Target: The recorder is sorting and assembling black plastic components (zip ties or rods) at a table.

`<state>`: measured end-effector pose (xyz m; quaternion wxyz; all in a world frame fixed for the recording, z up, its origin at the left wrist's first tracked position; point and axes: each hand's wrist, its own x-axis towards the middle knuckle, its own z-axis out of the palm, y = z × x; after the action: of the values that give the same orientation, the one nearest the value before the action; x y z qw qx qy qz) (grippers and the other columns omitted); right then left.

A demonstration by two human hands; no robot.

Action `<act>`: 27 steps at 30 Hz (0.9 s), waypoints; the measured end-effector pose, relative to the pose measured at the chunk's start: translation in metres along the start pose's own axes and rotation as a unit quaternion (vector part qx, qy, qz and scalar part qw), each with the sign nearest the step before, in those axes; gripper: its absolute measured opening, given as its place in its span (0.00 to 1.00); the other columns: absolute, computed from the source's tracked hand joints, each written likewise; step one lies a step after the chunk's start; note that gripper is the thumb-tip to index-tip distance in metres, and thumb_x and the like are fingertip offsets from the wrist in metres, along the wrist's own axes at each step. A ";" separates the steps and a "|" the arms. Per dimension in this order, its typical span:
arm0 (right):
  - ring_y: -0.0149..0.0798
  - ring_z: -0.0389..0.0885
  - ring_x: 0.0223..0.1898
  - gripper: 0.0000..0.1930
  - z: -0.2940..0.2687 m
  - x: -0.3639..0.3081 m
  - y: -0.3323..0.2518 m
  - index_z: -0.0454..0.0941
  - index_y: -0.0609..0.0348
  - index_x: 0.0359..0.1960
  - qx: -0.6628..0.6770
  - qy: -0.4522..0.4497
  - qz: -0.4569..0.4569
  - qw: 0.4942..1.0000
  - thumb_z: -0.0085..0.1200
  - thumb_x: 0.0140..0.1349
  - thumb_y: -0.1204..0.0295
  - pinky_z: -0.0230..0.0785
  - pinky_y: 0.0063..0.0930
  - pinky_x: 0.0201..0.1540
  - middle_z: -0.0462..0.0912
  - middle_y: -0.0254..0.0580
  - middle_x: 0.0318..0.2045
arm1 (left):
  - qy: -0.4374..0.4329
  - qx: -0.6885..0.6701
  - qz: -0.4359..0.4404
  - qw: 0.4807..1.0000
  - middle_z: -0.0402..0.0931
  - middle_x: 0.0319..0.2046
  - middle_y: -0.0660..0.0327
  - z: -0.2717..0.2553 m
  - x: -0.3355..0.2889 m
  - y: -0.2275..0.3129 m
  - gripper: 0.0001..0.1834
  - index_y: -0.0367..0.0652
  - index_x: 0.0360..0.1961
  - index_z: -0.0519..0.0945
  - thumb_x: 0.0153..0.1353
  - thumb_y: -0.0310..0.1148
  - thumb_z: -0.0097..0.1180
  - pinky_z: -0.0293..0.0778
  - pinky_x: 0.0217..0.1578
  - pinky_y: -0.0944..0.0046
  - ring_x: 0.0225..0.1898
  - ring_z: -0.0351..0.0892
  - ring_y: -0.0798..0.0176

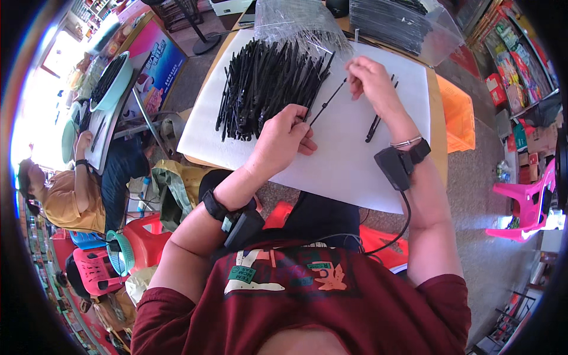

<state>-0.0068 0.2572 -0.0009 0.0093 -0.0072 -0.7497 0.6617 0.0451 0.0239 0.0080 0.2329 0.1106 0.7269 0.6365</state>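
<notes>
A thin black rod [327,106] with small bumps along it slants between my two hands above the white tabletop. My left hand [283,137] pinches its lower end, beside the big pile of black strips [260,89]. At its upper end, my right hand [373,83] has its fingers curled and pressed together at the tip. The fingertips partly hide what they grip there. A couple of similar black pieces [374,124] lie on the table just below and right of my right hand.
Behind the pile lie a clear plastic bag [302,23] and a clear bin of dark strips [396,26]. An orange crate [455,115] stands right of the table. On the left, another person [71,195] sits at a table with a pale green basin [121,89].
</notes>
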 end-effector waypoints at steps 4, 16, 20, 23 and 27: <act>0.28 0.74 0.22 0.08 -0.003 -0.003 -0.010 0.74 0.64 0.37 0.136 0.128 -0.123 0.975 0.44 0.64 0.72 0.71 0.24 0.23 0.75 0.36 0.24 | -0.010 0.014 -0.011 1.000 0.72 0.32 0.55 -0.006 -0.005 0.004 0.14 0.29 0.50 0.65 0.65 0.23 0.41 0.79 0.29 0.67 0.29 0.80 0.62; 0.24 0.73 0.26 0.08 -0.015 -0.002 -0.001 0.76 0.62 0.39 0.006 0.065 0.018 0.998 0.48 0.61 0.72 0.70 0.20 0.28 0.77 0.33 0.26 | -0.161 0.194 -0.068 0.965 0.77 0.30 0.57 -0.021 -0.028 0.022 0.14 0.28 0.47 0.70 0.62 0.25 0.48 0.75 0.21 0.70 0.26 0.80 0.67; 0.24 0.74 0.27 0.08 -0.029 0.001 -0.005 0.77 0.61 0.40 0.032 0.155 -0.024 0.987 0.48 0.62 0.73 0.69 0.19 0.30 0.78 0.34 0.28 | -0.139 0.088 -0.040 0.985 0.77 0.31 0.56 -0.031 -0.030 0.021 0.15 0.28 0.48 0.69 0.61 0.23 0.48 0.77 0.23 0.69 0.27 0.80 0.65; 0.29 0.77 0.29 0.07 -0.030 0.003 -0.006 0.77 0.63 0.35 0.151 0.183 -0.053 0.970 0.50 0.61 0.74 0.74 0.24 0.31 0.79 0.38 0.27 | -0.081 -0.039 0.027 0.996 0.75 0.34 0.55 -0.015 -0.016 0.024 0.13 0.29 0.48 0.69 0.62 0.21 0.46 0.81 0.29 0.65 0.32 0.81 0.60; 0.34 0.79 0.30 0.07 -0.021 0.003 -0.005 0.75 0.65 0.38 0.248 0.107 -0.072 0.960 0.50 0.62 0.74 0.76 0.27 0.33 0.80 0.42 0.30 | -0.072 -0.124 0.054 0.988 0.75 0.36 0.55 0.017 0.018 0.012 0.13 0.30 0.47 0.69 0.61 0.20 0.47 0.81 0.32 0.64 0.35 0.81 0.58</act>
<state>-0.0092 0.2776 0.0062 0.1384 -0.0208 -0.5557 0.8195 0.0362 0.0495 0.0146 0.2622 0.1655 0.6168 0.7234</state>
